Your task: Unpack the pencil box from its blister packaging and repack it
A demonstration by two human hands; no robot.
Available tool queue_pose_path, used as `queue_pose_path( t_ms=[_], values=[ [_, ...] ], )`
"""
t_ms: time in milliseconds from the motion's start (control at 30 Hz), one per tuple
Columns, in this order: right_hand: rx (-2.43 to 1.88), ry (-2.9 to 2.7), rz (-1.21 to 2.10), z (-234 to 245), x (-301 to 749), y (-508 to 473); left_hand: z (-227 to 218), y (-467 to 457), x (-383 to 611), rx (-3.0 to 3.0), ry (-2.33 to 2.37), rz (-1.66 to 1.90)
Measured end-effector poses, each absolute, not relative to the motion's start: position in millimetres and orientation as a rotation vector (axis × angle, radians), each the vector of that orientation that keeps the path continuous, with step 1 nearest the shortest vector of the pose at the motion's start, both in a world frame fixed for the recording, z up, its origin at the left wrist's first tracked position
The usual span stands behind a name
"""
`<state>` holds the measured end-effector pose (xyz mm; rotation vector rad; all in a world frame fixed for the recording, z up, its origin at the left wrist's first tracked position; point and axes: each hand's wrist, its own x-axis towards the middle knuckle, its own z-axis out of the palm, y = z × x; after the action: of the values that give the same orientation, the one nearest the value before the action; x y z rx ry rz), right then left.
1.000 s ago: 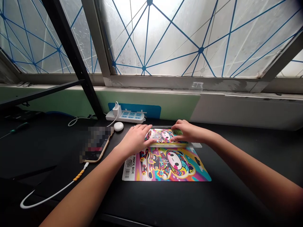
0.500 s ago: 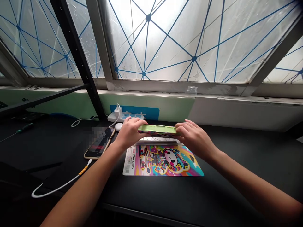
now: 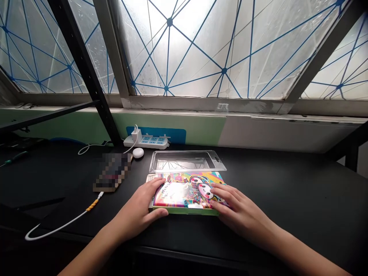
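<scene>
As left hand (image 3: 140, 213) clasped the pencil box (image 3: 186, 191), right hand (image 3: 240, 212) lay open-palmed atop | card (image 3: 150, 178) apparently beneath | box might skid.

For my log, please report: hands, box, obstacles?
Left hand grips box end. Right hand flat on it. Box lies flat. Clear tray behind, apart.

the pencil box (image 3: 184, 191) is a flat rectangular case with a bright cartoon-printed lid and a green side edge. it is closed and lies flat, long side across, on the black table (image 3: 287, 191), with the clear blister tray (image 3: 187, 162) just beyond it at 12 o'clock.
</scene>
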<state>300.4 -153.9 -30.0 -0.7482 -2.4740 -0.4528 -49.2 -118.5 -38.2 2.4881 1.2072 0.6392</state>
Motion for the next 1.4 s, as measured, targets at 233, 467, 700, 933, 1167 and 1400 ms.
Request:
queue_pose_path(
  t_ms=[233,467,700,933,1167,1400],
  values=[
    [-1.084,-2.374,0.087,-38,323,-144,-43,-117,-49,2.276,1.246,0.704],
    [-1.339,-2.05,0.676,-1,324,-113,-43,-120,-45,2.275,1.296,0.778],
    [-1.471,-1.633,0.529,-10,312,-97,-40,-126,-44,2.324,1.362,0.723],
    [-1.143,-2.218,0.467,-17,334,-134,-35,-120,-47,2.223,1.528,0.764],
    [-1.43,-2.094,0.433,-25,331,-143,-37,-112,-45,2.346,1.374,0.743],
    [-1.579,-2.285,0.035,-13,317,-117,-38,-113,-40,2.336,1.499,0.651]
  ],
)
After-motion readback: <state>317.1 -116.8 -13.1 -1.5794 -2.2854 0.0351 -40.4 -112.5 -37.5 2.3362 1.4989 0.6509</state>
